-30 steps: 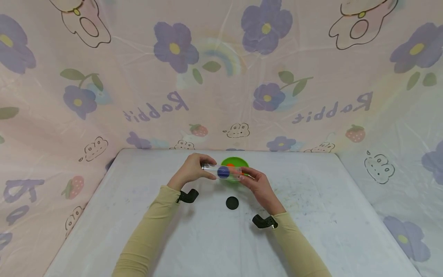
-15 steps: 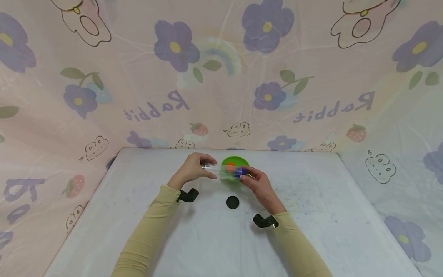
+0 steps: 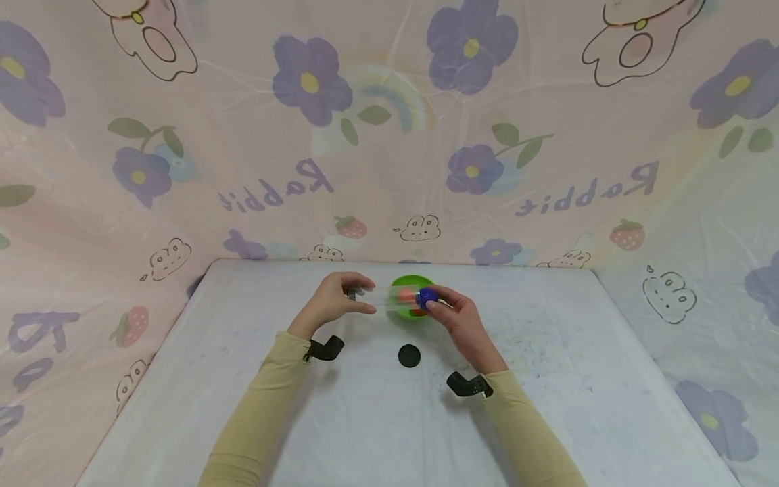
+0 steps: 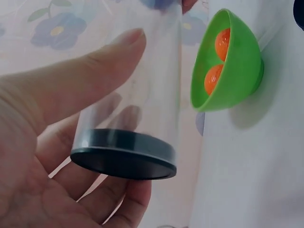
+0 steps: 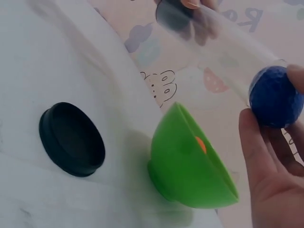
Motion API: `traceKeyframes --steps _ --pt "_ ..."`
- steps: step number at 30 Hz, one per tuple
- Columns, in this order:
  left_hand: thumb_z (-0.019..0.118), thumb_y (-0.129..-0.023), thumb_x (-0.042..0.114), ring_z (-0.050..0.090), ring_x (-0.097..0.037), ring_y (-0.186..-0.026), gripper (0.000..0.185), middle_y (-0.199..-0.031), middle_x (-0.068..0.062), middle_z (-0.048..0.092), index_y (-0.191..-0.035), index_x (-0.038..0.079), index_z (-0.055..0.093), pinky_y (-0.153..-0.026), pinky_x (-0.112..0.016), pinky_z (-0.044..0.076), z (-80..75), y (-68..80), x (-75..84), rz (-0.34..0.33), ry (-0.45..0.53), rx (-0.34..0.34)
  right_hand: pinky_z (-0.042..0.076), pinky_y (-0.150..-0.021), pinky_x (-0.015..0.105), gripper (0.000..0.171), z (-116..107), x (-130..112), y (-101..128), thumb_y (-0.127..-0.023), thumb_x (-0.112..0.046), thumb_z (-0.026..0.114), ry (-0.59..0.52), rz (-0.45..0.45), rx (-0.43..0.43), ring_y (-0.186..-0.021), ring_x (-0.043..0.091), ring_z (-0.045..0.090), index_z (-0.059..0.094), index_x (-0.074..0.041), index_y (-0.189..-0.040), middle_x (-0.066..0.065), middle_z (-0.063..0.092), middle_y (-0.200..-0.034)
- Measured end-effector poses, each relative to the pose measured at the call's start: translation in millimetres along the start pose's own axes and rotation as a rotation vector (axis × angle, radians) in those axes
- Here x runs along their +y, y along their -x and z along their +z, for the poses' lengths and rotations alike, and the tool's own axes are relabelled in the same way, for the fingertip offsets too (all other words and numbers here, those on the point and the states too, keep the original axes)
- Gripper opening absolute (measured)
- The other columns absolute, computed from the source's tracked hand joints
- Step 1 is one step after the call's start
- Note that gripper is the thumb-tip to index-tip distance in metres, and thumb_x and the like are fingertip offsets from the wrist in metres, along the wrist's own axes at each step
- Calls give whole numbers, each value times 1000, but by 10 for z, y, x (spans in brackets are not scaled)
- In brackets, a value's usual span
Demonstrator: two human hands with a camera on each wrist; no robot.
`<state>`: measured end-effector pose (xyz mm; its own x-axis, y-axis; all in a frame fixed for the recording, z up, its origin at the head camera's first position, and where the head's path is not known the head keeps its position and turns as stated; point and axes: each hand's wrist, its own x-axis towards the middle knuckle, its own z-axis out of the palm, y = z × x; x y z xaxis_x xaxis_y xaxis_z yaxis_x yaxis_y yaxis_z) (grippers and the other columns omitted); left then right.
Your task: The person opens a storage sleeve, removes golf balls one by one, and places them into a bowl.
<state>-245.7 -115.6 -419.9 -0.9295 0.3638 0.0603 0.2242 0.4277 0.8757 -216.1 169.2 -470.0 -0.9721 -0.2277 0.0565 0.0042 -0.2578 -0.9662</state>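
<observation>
My left hand (image 3: 331, 297) grips a clear plastic tube (image 4: 152, 90) near its end with the black cap (image 4: 123, 154). The tube lies about level, its uncapped end toward my right hand (image 3: 460, 325). At that end, the fingers and thumb of my right hand pinch a dark blue dimpled golf ball (image 5: 275, 97), right at the tube's mouth. Behind and below the tube stands a green bowl (image 5: 190, 166), holding orange balls (image 4: 214, 79).
A loose round black cap (image 3: 410, 356) lies on the white-covered table (image 3: 377, 426), in front of the bowl. Patterned cloth (image 3: 389, 169) rises along the table's back and sides. Each wrist wears a black camera mount.
The blue golf ball rolled from the tube's middle to its right end, then came out into my right fingers. My left hand shifted slightly left with the tube.
</observation>
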Motion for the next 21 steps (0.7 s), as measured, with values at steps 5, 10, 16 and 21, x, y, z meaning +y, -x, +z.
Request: traceKeyframes --steps 5,10,16,21 --pt "88 -69 18 58 -27 -97 45 -109 -1 67 -110 14 69 -77 -35 48 -50 68 -95 -42 57 35 45 -95 30 50 -24 -54 -19 -89 -16 70 47 -11 37 -110 22 61 53 0 -133 18 57 -126" --pt "86 -72 16 57 -31 -95 47 -118 -12 64 -115 8 67 -69 -34 48 -80 205 -143 -93 148 34 45 -94 29 49 -40 -74 -69 -86 -16 73 95 -15 63 -112 21 59 56 -1 -130 16 58 -125" --pt "82 -76 10 52 -41 -110 44 -121 -19 60 -116 3 65 -73 -31 47 -102 384 -16 -125 194 20 46 -93 28 51 -32 -60 -110 -85 -13 74 142 -33 41 -112 19 59 55 0 -131 18 58 -127" --pt "81 -77 9 52 -39 -111 44 -123 -21 59 -117 3 64 -75 -31 47 -112 386 -65 -133 199 28 47 -91 29 51 5 -57 -125 -85 -8 73 142 -46 28 -110 19 60 54 2 -131 19 57 -126"
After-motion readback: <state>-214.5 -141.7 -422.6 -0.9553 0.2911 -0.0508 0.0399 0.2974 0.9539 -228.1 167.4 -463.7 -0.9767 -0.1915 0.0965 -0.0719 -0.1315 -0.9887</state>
